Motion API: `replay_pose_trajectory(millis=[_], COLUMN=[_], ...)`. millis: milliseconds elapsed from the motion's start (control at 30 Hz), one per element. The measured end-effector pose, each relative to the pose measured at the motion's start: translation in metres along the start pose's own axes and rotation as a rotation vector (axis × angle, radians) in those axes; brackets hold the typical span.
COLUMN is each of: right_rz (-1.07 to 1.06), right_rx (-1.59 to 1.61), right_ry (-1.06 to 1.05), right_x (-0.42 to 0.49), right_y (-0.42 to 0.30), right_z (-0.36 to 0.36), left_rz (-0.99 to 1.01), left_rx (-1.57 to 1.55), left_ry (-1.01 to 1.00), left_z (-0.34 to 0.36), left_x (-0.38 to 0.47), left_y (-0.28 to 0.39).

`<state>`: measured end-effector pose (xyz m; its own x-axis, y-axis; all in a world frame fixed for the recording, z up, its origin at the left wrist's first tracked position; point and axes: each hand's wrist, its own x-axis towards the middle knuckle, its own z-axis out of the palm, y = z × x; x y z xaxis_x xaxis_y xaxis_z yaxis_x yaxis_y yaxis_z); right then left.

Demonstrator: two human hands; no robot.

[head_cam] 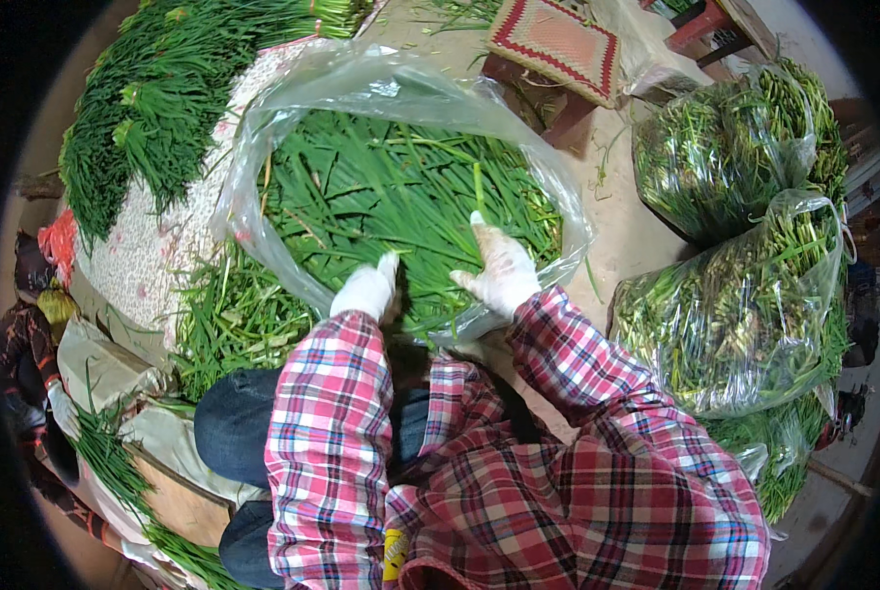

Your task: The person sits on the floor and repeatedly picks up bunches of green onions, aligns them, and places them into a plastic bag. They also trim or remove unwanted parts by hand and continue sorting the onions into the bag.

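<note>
A large clear plastic bag lies wide open before me, full of long green leaves that look like garlic chives. My left hand, in a white glove, is over the bag's near side; it is blurred, and its fingertips are partly lost against the leaves. On the right, my right hand, in a soiled white glove, touches the leaves with thumb and fingers spread. One pale, thick stalk points away just beyond its fingertips.
Tied chive bundles lie on a flowered cloth at left. Loose trimmings are heaped beside the bag. Two filled clear bags stand at right. A stool with a woven cushion is beyond. Another person's gloved hand holds chives at far left.
</note>
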<state>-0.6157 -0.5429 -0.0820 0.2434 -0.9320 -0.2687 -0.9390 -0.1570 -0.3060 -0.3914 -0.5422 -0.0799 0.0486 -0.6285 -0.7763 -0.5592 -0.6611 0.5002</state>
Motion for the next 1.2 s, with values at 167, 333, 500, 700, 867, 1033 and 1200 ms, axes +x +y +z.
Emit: replay_pose_trajectory(millis=[167, 333, 500, 700, 867, 1033, 1200], right_rz=[-0.133, -0.051, -0.016, 0.105, 0.193, 0.118, 0.139], right_rx=[0.254, 0.302, 0.296, 0.701, 0.888, 0.770, 0.745], right_ry=[0.062, 0.118, 0.050, 0.023, -0.112, -0.081, 0.001], right_x=[-0.007, 0.002, 0.017, 0.041, 0.055, 0.071, 0.078], right_y=[-0.007, -0.001, -0.003, 0.020, 0.036, 0.024, -0.003], right_z=[0.006, 0.003, -0.002, -0.005, -0.027, -0.059, -0.069], left_rz=[-0.207, -0.254, -0.056, 0.093, 0.299, 0.512, 0.685], left_rx=[-0.270, -0.390, -0.751, -0.638, -0.877, -1.018, -1.014], left_ry=[-0.107, -0.051, 0.021, 0.101, 0.000, -0.033, 0.011], left_z=[0.013, 0.021, 0.034, 0.033, 0.026, 0.012, 0.001], left_x=[0.027, 0.035, 0.031, 0.023, -0.001, -0.006, 0.014], left_y=[-0.005, 0.002, 0.014, 0.042, 0.070, 0.086, 0.081])
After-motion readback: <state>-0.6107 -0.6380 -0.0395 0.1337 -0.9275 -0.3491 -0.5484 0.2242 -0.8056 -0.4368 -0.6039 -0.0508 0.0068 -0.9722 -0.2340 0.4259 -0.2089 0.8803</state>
